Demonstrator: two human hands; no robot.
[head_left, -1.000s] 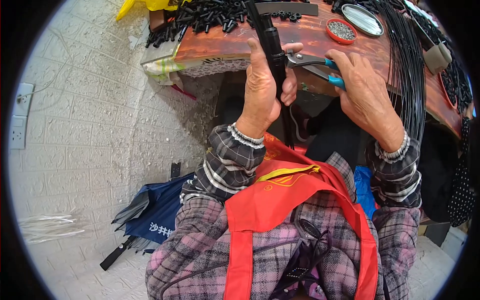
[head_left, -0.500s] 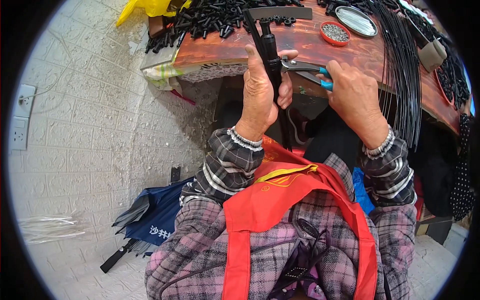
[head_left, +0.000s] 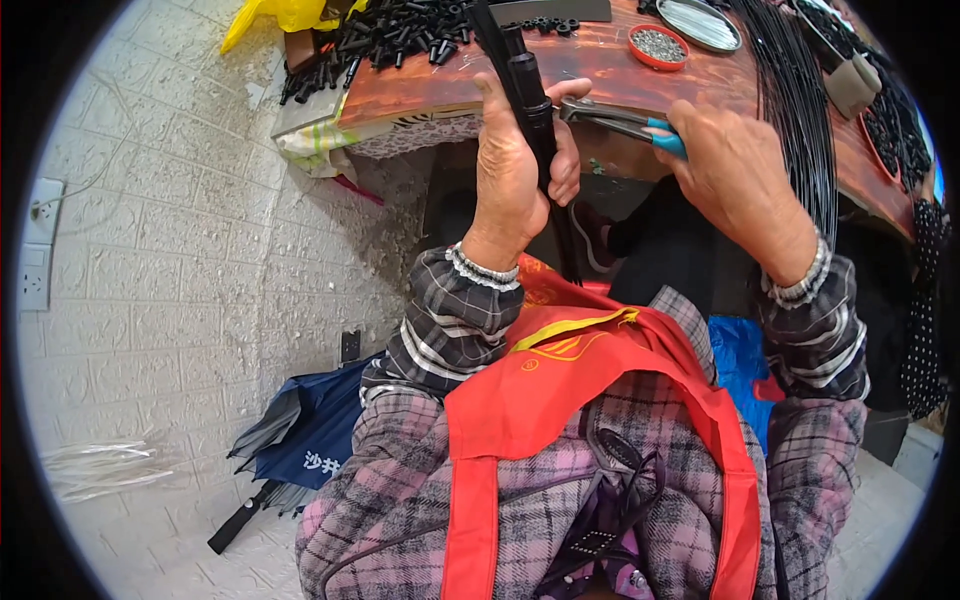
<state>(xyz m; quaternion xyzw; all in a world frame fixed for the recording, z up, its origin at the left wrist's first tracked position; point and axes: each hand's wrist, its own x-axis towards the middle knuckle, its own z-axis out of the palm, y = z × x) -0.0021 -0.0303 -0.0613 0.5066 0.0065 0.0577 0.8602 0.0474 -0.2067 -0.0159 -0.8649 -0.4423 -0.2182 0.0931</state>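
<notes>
My left hand (head_left: 508, 170) is wrapped around a bundle of long thin black rods topped with black ribbed plastic tube fittings (head_left: 527, 85). The bundle stands nearly upright, leaning left at its top, with its lower end hanging toward my lap. In my right hand (head_left: 745, 165) is a pair of pliers (head_left: 625, 124) with teal grips, its metal jaws pointing left. The jaws lie right beside my left fingertips, next to the fittings. Whether they grip anything is too small to tell.
On the reddish wooden table (head_left: 590, 80) lie a heap of black tube pieces (head_left: 400, 40), a red dish of small metal parts (head_left: 658, 47) and an oval tray of white sticks (head_left: 700, 22). Long black rods (head_left: 800, 130) overhang the edge at right. A folded umbrella (head_left: 300, 425) leans at left.
The pliers and my right hand have moved to the right, the jaws drawing away from the fittings. My left hand keeps its hold, and the bundle leans more to the left.
</notes>
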